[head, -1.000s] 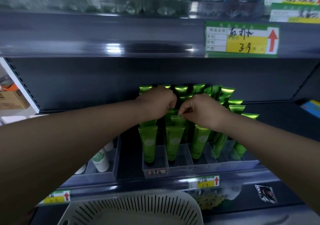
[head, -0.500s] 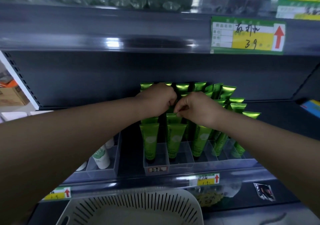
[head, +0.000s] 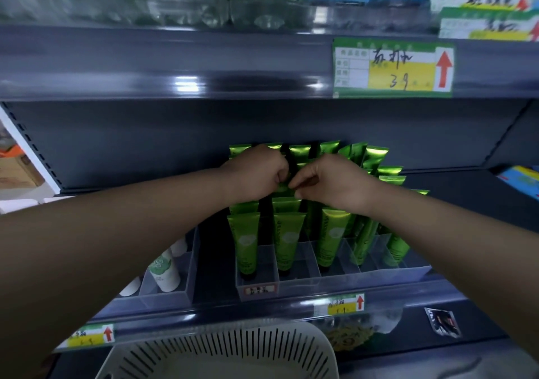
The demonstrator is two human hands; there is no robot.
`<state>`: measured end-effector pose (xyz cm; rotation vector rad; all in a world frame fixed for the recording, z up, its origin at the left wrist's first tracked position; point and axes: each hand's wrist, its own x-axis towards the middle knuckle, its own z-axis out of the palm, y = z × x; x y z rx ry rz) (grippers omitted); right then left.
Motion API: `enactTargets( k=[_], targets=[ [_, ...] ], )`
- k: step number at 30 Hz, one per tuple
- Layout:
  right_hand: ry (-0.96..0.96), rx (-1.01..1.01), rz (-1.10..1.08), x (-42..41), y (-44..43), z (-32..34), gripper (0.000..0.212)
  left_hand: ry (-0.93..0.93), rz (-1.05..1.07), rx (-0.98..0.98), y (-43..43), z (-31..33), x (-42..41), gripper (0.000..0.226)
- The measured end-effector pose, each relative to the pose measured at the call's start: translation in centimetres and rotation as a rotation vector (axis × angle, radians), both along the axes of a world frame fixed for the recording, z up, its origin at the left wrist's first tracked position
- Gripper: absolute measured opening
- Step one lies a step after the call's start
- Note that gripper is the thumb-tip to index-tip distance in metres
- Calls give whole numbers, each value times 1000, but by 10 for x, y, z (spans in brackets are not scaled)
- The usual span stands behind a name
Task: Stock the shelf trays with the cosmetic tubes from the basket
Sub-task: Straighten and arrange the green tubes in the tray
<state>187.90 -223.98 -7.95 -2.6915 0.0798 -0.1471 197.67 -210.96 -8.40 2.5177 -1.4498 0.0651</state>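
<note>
I see my left hand [head: 259, 174] and right hand [head: 332, 186] meet, curled fingers pinching the flat crimped end of one glossy green tube [head: 281, 187] standing mid-row in the clear divided tray [head: 350, 279]. The slotted white basket [head: 221, 355] sits near, below.

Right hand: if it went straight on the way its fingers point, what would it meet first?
The right hand points left: first the green tube it pinches, then likely the left hand just beyond; depth unclear.

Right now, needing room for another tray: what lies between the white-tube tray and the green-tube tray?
Nothing; the head view shows bare dark shelf between the white-tube tray and the green-tube tray.
</note>
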Motion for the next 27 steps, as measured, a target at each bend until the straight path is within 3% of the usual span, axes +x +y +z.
enactTargets(
  k=[6, 14, 23, 27],
  targets=[
    [-50, 33, -58, -15, -23, 25, 19, 21, 26, -10, -5, 11, -6, 26],
    [-49, -22, -111, -46, -57, 39, 18, 4, -48, -175, -26, 24, -45, 21],
    [75, 47, -66, -73, -80, 18, 22, 73, -89, -32, -39, 2, -66, 26],
    [97, -85, -22, -78, -83, 9, 26, 106, -91, 15, -40, -3, -68, 28]
  ],
)
